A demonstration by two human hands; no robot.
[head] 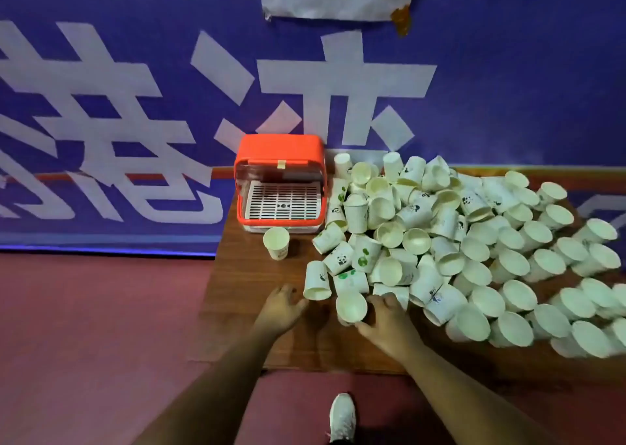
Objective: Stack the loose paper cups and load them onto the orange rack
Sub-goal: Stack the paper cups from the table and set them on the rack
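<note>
The loose paper cups (474, 241) are heaped across the right part of a brown wooden worktop (244, 275). They are white outside and pale cream inside. Small panda figures and green marks are printed on some of the walls. Most are tipped on their sides or tilted, with mouths turned many ways. The heap is spread from the back edge by the wall to the near edge and is cut off by the right border of the view.

The orange rack (280, 160) is set at the back left of the worktop, just beside the heap. Its front is open, and a white slotted tray (284, 202) is seen inside. A single cup (276, 242) stands upright just in front of the rack, apart from the heap.

The right hand (382, 319) is placed at the near left fringe of the heap. Its thumb and fingers are curled round a lying cup (351, 305), whose mouth is turned toward the camera. The left hand (283, 305) is held just to the left, with fingers loosely bent and slightly spread. Their tips are just beside the rim of a neighbouring cup (316, 280); whether it is touched cannot be told.

A blue banner (508, 88) with large white characters is hung behind the worktop. A red floor (84, 326) and a white shoe (342, 417) are seen below.
</note>
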